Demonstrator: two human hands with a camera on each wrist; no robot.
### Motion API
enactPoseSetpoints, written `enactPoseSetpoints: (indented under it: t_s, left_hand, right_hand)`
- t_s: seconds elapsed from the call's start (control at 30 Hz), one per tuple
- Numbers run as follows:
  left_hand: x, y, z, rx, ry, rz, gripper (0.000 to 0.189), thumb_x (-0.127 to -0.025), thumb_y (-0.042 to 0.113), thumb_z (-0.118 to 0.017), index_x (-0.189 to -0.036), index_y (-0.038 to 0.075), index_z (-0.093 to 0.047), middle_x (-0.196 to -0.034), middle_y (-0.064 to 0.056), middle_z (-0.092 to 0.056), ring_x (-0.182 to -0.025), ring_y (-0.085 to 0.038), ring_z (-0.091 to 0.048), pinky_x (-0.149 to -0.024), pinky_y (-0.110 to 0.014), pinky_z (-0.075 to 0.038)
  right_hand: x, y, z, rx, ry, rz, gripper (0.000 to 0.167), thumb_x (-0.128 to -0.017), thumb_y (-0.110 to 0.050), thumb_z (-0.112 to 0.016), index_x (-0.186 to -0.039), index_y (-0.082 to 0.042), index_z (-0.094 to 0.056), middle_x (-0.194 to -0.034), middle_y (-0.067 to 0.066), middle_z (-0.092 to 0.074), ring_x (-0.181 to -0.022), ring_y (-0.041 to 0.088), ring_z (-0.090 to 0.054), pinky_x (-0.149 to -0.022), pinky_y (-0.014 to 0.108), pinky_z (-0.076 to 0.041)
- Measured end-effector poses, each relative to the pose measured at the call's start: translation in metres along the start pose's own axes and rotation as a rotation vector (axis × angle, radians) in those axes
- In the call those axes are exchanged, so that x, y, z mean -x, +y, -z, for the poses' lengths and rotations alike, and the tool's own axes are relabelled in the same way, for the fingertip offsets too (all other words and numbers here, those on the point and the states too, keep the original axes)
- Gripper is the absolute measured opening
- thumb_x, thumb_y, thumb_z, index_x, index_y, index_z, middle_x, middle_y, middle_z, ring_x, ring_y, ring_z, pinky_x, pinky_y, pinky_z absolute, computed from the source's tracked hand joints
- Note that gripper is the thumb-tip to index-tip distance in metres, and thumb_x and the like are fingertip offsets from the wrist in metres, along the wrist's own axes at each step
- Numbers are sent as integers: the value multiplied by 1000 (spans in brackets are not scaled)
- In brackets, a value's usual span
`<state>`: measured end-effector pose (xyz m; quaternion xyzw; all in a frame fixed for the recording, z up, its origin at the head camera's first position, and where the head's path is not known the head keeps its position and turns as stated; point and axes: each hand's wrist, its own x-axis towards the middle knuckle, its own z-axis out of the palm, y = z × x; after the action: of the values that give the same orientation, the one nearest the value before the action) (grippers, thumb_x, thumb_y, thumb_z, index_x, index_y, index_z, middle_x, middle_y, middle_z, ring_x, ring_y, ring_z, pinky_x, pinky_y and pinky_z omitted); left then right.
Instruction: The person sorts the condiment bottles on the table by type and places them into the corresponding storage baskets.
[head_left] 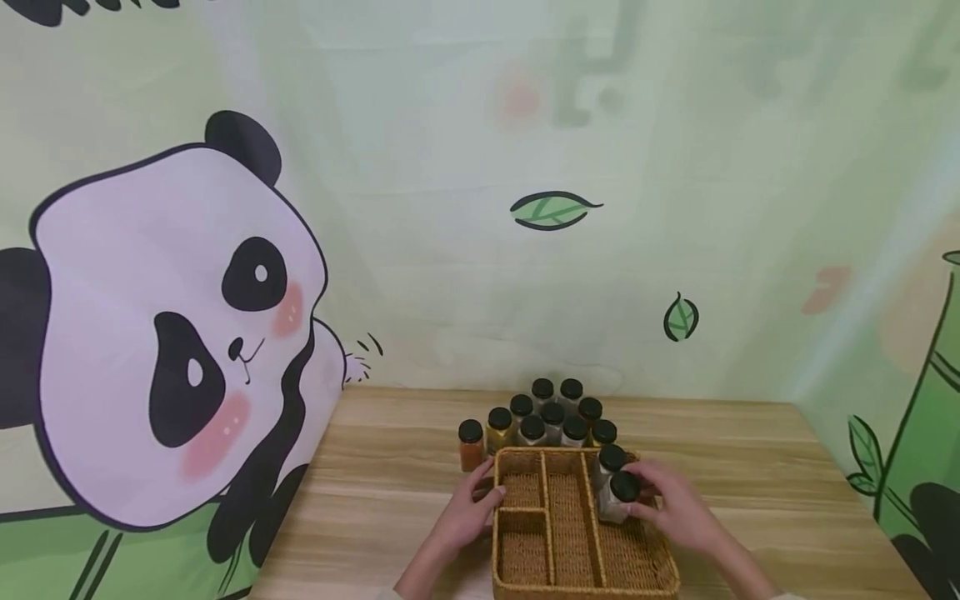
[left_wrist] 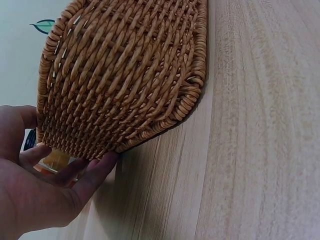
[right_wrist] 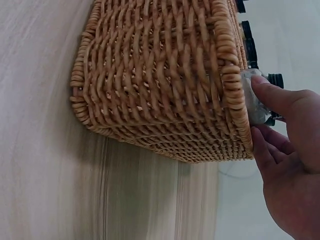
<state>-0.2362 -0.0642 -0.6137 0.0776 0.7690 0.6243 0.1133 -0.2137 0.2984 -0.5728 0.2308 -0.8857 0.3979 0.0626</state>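
Observation:
A woven wicker basket (head_left: 547, 492) with several compartments stands on the table. At its left wall my left hand (head_left: 468, 512) grips the edge near the far corner; in the left wrist view the fingers (left_wrist: 97, 175) lie against the weave. My right hand (head_left: 678, 504) pinches a clear spice jar (right_wrist: 256, 97) with a black lid, over the basket's right compartment. Another black-lidded jar (head_left: 611, 460) stands just behind it in that compartment. The left and middle compartments hold nothing. What fills the pinched jar is hard to make out.
Behind the basket several black-lidded spice jars (head_left: 552, 414) stand close together. An orange-filled jar (head_left: 471, 446) is at their left end. The wooden table (head_left: 375, 483) reaches back to a wall cloth (head_left: 442, 275) printed with a panda and leaves.

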Motion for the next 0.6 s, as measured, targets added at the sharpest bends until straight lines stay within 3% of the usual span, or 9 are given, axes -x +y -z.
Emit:
enactPoseSetpoints:
  t_s: [0.37,0.6]
  left_hand:
    - [0,1,0,32,-20,8,70,-107,34,-64,-165,7,-35,-151,-32,-50,-138,-50,-50,-97,-56,-58]
    - [1,1,1,75,-21,35,71,-107,34,-64,-166,8,-33,-153,-34,-47,-137,-50,-50,-89,-53,-62]
  right_hand:
    - [5,3,-3,142,11,36,42,-86,-15,-89,-123,-14,-71,-108,-5,-65,-96,12,-67,-79,43,-62]
    - [0,1,-1,109,-27,-18,36,-90,-20,-87,-121,-13,-71,-111,-2,-69,-95,15,-70,-80,40,-62]
